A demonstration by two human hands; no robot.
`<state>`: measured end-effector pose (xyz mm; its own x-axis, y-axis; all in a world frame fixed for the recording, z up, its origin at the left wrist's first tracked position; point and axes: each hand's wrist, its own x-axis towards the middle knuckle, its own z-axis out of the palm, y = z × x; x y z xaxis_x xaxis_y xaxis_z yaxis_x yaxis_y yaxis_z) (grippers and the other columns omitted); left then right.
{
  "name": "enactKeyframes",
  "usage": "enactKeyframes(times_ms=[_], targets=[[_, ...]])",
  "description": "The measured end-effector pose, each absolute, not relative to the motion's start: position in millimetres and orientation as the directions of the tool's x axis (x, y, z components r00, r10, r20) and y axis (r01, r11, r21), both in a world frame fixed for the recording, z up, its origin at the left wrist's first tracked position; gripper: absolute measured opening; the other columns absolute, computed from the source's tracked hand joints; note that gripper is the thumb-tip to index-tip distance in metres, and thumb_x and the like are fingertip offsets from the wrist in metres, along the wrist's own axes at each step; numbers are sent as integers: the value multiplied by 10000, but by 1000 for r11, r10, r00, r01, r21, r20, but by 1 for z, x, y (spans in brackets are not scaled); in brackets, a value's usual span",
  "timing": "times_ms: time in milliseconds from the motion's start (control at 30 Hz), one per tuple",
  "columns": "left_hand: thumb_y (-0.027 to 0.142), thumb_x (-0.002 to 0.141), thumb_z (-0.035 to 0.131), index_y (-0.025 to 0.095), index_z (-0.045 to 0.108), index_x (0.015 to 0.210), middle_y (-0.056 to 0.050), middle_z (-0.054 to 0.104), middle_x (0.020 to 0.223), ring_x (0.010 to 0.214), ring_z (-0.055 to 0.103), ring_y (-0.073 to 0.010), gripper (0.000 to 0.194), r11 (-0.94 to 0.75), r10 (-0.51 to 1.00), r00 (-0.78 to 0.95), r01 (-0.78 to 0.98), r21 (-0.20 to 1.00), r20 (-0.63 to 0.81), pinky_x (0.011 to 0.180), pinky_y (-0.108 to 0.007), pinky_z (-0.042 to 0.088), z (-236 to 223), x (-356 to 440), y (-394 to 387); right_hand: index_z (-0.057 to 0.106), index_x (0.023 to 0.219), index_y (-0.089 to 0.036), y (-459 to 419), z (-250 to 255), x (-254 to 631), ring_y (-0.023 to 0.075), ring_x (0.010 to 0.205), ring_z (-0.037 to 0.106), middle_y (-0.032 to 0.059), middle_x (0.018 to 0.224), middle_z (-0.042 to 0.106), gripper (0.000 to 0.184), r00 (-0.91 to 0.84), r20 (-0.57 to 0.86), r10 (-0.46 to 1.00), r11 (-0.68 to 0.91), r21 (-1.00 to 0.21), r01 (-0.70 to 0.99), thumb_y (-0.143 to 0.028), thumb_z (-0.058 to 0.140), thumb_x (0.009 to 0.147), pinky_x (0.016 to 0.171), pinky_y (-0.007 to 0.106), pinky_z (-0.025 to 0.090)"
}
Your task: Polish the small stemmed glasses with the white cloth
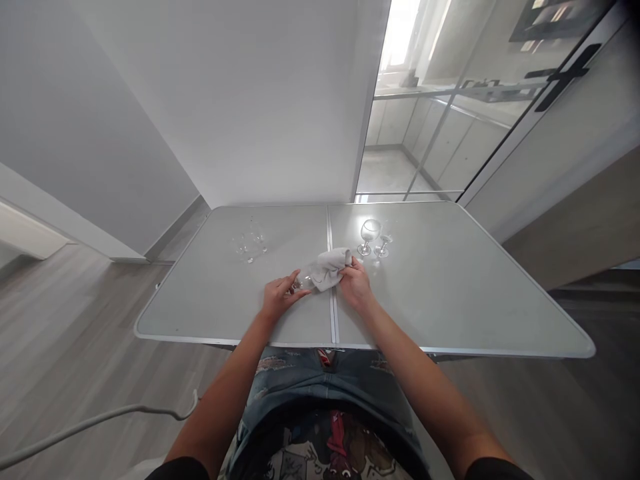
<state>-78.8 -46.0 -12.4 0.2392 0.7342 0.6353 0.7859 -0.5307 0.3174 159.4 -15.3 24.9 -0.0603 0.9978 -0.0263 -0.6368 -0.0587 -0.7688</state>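
From where I watch, the relation that counts is a line running side to side just below the middle of the frame: left hand point(278, 295), clear drinking glass point(306, 277), cloth point(330, 269), right hand point(356, 285). The glass lies on its side between my two hands, its long axis running rightward from the left fingers and, as I judge it, tipping slightly toward the top of the frame. The left hand is the nearer one, its thumb and fingers closed around the glass's left end. The right end goes in under the pale grey cloth, so I can't tell how far in it reaches or whether that is the rim. My right hand has the cloth pinched at its right side, and I see no glass directly in those fingers.

The cloth lies across the seam point(329, 227) of the folding table point(450, 293), with the bare part of the glass left of it. Two stemmed glasses, a larger one point(370, 231) and a smaller one point(384, 241), stand upright above and right of the right hand. Some clear glassware point(257, 238) sits farther off, upper left of the left hand.
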Motion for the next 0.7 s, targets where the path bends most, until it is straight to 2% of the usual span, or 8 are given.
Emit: enactKeyframes(times_ms=[167, 333, 400, 467, 533, 600, 700], targets=[[638, 883, 607, 178, 689, 1227, -30, 709, 698, 609, 646, -133, 580, -526, 772, 245, 763, 374, 586, 639, -236, 491, -14, -79, -45, 589, 951, -224, -21, 26, 151, 198, 839, 600, 28, 884, 640, 292, -201, -29, 979, -133, -837, -531, -194, 601, 662, 745, 315, 479], [699, 802, 659, 187, 728, 1030, -23, 688, 667, 589, 622, -135, 565, -585, 758, 346, 736, 341, 553, 611, -240, 463, -12, -77, -47, 566, 1057, -229, -27, 32, 152, 192, 815, 588, 32, 895, 621, 301, -372, 90, 924, -119, -857, -502, -269, 539, 760, 733, 308, 484], [689, 772, 699, 192, 727, 872, -23, 657, 619, 576, 611, -142, 507, -602, 737, 384, 747, 282, 557, 594, -246, 446, -11, -75, -48, 568, 1098, -238, -29, 34, 156, 176, 754, 573, 12, 836, 604, 298, -400, 162, 902, -42, -889, -456, -279, 516, 808, 700, 292, 468], [647, 782, 716, 193, 693, 718, -32, 628, 576, 558, 598, -148, 460, -609, 711, 401, 762, 220, 578, 577, -254, 429, -12, -75, -48, 614, 1077, -233, -31, 34, 159, 177, 763, 583, 16, 841, 619, 270, -472, 278, 836, 128, -937, -325, -270, 537, 821, 722, 297, 470], [591, 815, 698, 193, 651, 616, -42, 607, 546, 533, 580, -151, 447, -614, 696, 413, 767, 188, 588, 562, -264, 418, -13, -76, -47, 681, 1013, -223, -32, 34, 161, 207, 894, 618, 53, 954, 662, 230, -569, 393, 723, 351, -917, -188, -248, 577, 809, 828, 336, 484], [573, 823, 671, 198, 617, 559, -45, 589, 524, 509, 560, -153, 461, -615, 702, 419, 764, 195, 576, 547, -274, 413, -15, -78, -46, 714, 933, -223, -32, 32, 160, 245, 1039, 616, 80, 1045, 678, 169, -616, 457, 642, 500, -858, -116, -245, 601, 810, 940, 382, 468], [621, 797, 679, 207, 629, 580, -46, 606, 546, 544, 585, -167, 470, -594, 734, 390, 766, 248, 556, 563, -281, 443, -16, -79, -45, 693, 898, -227, -28, 28, 154, 243, 1032, 612, 71, 999, 683, 130, -568, 446, 691, 500, -863, -70, -289, 587, 855, 968, 396, 457]])
